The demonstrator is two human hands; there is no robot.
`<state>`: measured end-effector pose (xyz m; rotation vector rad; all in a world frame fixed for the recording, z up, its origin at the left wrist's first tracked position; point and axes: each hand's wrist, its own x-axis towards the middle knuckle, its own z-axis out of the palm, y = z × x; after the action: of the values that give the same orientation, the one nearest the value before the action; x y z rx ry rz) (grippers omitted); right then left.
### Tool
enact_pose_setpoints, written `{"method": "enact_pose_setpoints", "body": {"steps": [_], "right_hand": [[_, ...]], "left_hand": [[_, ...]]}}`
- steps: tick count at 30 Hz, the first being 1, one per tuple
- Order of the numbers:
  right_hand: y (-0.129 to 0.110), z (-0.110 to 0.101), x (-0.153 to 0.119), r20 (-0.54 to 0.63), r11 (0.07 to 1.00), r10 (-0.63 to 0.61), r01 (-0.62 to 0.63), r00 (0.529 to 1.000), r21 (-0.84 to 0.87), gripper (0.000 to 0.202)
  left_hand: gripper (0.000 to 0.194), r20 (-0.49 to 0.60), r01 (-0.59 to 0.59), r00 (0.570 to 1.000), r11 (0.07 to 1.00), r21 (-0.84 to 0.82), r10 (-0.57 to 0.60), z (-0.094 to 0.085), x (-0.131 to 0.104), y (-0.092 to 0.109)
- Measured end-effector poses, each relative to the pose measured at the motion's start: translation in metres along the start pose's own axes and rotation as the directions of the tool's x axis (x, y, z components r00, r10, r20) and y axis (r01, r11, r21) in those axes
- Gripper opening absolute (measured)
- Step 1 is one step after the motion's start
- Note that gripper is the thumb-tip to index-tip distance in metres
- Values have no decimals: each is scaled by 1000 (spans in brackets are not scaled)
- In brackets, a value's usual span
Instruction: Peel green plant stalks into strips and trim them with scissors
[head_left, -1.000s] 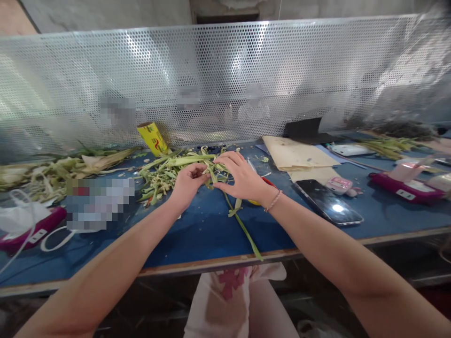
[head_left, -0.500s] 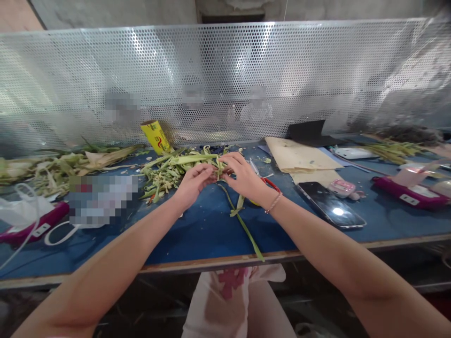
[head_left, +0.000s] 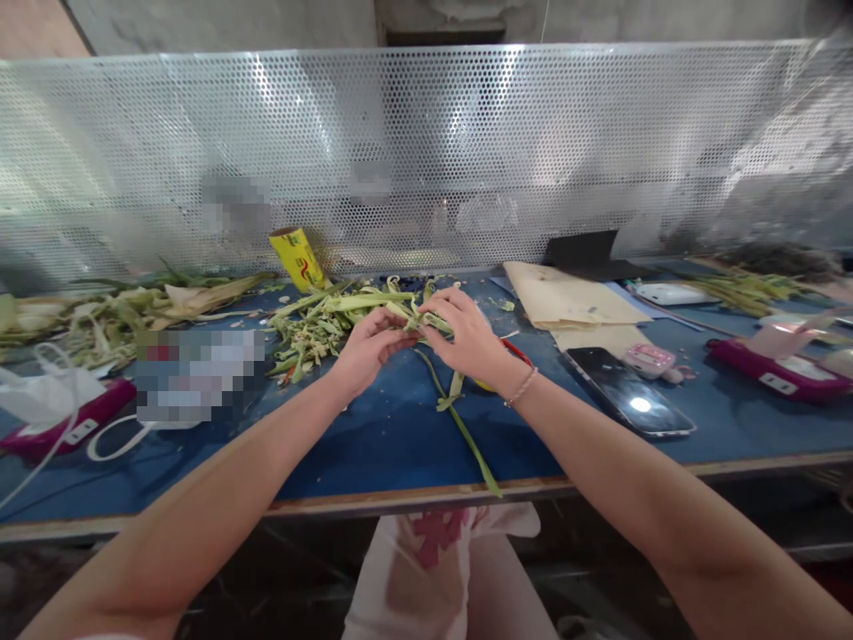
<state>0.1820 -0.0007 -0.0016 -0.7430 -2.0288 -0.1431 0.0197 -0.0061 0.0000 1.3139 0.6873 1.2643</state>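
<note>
My left hand [head_left: 374,348] and my right hand [head_left: 465,331] meet over the middle of the blue table, fingertips nearly together. Between them they pinch a pale green leaf strip [head_left: 413,315], partly hidden by my fingers. Just behind and left of my left hand lies a heap of green leaf strips [head_left: 313,333]. A long thin green strip [head_left: 472,442] runs from below my hands to the table's front edge. Under my right wrist, a tool with red handles [head_left: 517,350] is mostly covered.
A perforated metal screen [head_left: 426,133] closes off the back. A yellow tube [head_left: 295,258] leans near the heap. To the right lie brown paper [head_left: 566,298], a phone [head_left: 626,391], a pink case [head_left: 648,358] and a purple power strip [head_left: 779,372]. Another purple power strip [head_left: 99,418] sits left.
My fingers have shifted slightly on the leaf strip, and more of its pale end shows between the hands. The view has moved a little; the table things stay put.
</note>
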Motion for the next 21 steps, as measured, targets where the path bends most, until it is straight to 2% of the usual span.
{"method": "enact_pose_setpoints", "body": {"steps": [8,14,18,21], "right_hand": [[1,3,-2,59,994,8,-14,998,112,19],[-4,5,-2,31,999,1,-2,1000,44,17],[-8,9,-2,70,995,44,-50,997,82,24],[-11,11,-3,120,989,91,-105,989,109,29]], "left_hand": [[15,-22,-62,998,997,43,63,0,2,-4],[15,-49,-100,993,988,119,107,2,3,-5],[14,-105,-129,984,984,125,142,1,4,-6],[12,-94,-124,987,988,92,132,0,4,-8]]}}
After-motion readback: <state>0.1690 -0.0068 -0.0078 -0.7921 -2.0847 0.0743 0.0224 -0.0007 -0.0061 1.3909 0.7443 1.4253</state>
